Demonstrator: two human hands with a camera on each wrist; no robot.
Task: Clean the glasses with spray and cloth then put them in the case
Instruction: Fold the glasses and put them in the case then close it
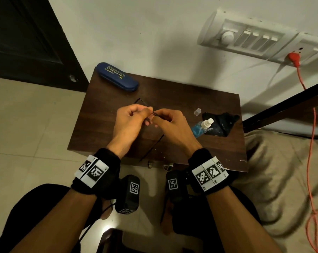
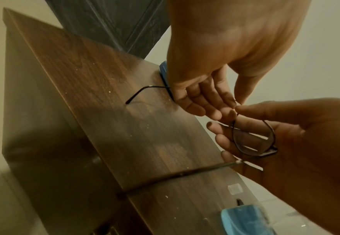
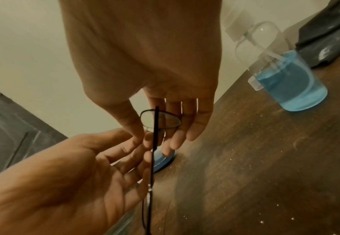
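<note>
From overhead, both hands are meeting above the middle of the small table [image 1: 172, 92], the left hand [image 1: 130, 117] and right hand [image 1: 170, 123] each pinching the glasses [image 1: 153, 114] near the bridge. The blue case [image 1: 118, 76] is lying closed at the table's far left corner; the spray bottle [image 1: 202, 126] and cloth [image 1: 220, 123] are lying at its right edge.

In the left-wrist view, one lens is resting across the right fingers [image 2: 225, 138], temples unfolded.

In the right-wrist view, one temple is running straight toward the camera, so the frame's long axis is lying across the table. Thin wire looks light and bendable; holding the rim or bridge, off the glass, seems safest.
</note>
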